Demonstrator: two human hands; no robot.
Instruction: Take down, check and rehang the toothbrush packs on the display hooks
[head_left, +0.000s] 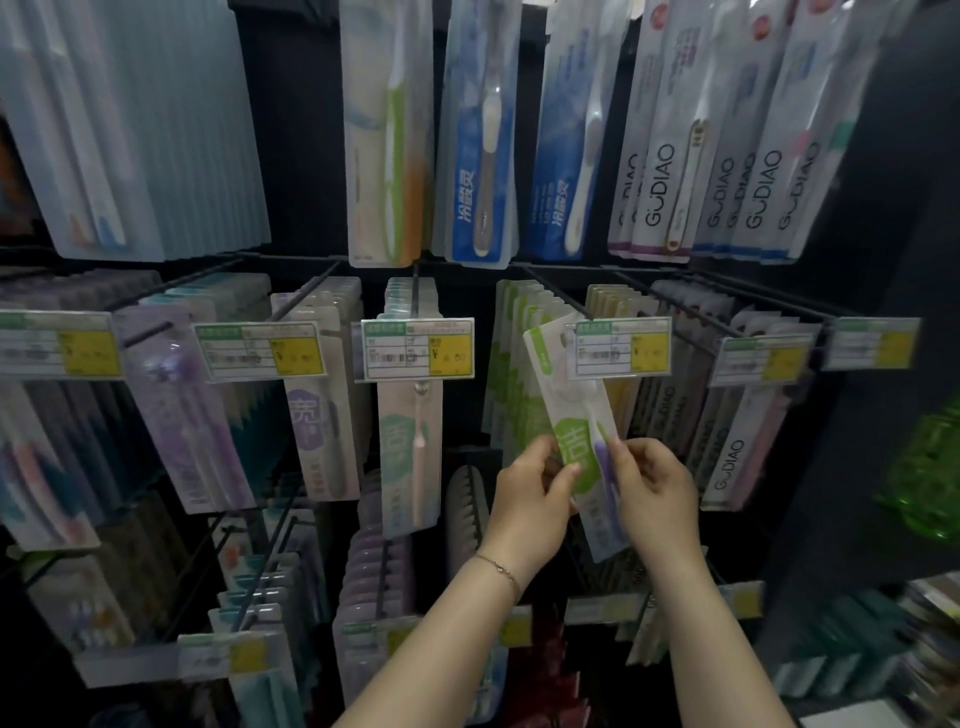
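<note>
left hand (530, 493) + right hand (657, 488): fingers (570, 471) pinch pack (563, 384) low | axis tilted, top up-left | top just beside hook (561, 296) tip, above both hands

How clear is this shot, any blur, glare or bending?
Head view: dim shop light, no strong glare; wide-angle bending tilts everything outward toward the edges; the left side and lower right corner are smeared; price tags are too blurred to read; the green pack pinched by the left hand and right hand is fairly sharp; lettering on the GUDIAO packs stays legible.
</note>
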